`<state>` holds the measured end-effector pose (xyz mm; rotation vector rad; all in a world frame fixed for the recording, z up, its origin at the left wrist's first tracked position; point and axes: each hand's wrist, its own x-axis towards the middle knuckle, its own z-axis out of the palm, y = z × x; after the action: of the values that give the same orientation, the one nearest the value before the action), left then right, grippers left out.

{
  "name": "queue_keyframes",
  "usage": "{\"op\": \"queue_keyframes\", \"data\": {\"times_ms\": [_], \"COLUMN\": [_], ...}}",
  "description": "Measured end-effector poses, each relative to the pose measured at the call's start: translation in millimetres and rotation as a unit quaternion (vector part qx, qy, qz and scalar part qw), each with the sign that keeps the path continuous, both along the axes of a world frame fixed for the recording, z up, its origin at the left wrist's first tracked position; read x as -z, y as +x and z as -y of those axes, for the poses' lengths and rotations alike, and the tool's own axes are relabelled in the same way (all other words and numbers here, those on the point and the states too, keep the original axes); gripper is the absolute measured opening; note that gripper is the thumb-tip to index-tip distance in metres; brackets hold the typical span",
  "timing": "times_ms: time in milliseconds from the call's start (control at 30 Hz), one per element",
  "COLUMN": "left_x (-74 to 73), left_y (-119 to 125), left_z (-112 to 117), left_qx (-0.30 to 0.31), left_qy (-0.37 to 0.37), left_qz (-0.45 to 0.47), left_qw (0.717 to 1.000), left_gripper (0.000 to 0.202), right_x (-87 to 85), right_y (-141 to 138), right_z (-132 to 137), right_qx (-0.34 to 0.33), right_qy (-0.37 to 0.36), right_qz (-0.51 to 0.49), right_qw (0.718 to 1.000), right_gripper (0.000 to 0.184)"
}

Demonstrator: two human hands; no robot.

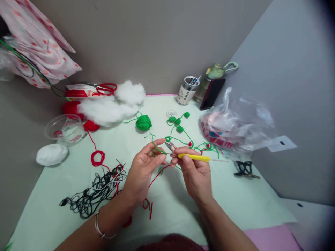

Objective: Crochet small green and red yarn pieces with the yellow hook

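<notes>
Green yarn (160, 151) held up over the middle of the table (225, 198), between both hands. On my remote feed I see the left hand (141, 170) pinching it between thumb and fingers, index finger extended, a strand running back towards the green yarn ball (143, 123). Right hand (196, 172) is closed in a pen-like grip on a yellow-handled crochet hook (194, 157); the metal tip points left and meets the yarn at the left fingertips. I cannot tell whether a loop sits on the hook. Just behind the hands I note metal snips (170, 145) and a small green ring (168, 138); farther back, four small green balls (179, 129) with yarn tails. Right of these lie two red, white and green pieces (191, 144), then a clear plastic bag (235, 125) with red print and a black claw clip (244, 168). Left of the left hand I log a tangle of black cord (90, 197) and a red yarn ring (97, 158). White stuffing (104, 109) is heaped at the back left, near red-handled scissors (107, 89); pen can (185, 94) and smartphone (213, 94) stand at the back right.
</notes>
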<state>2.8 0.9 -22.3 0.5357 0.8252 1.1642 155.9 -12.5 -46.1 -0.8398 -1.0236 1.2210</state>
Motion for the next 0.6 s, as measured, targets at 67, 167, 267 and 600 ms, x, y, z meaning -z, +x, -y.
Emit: {"op": "queue_keyframes", "data": {"times_ms": [67,167,267,600], "left_x": [-0.2,-0.2,0.5,5.1], "left_y": [0.2,0.9,2.6,0.8], "left_z": [0.3,1.3,3.1,4.5], "left_qx": [0.002,0.014,0.034,0.021], "left_qy": [0.002,0.007,0.02,0.075], "left_qz": [-0.001,0.006,0.019,-0.043], "left_qw": [1.0,1.0,0.999,0.996], "left_gripper": [0.037,0.036,0.034,0.031], "right_x": [0.5,0.9,0.5,-0.9], "right_y": [0.2,0.2,-0.7,-2.1], "right_z": [0.3,0.8,0.4,0.0], "right_qx": [0.001,-0.002,-0.008,-0.019], "right_qy": [0.003,0.012,0.032,0.019], "right_qz": [0.005,0.016,0.031,0.014], "right_qw": [1.0,1.0,0.999,1.0], "right_gripper": [0.017,0.017,0.018,0.018]}}
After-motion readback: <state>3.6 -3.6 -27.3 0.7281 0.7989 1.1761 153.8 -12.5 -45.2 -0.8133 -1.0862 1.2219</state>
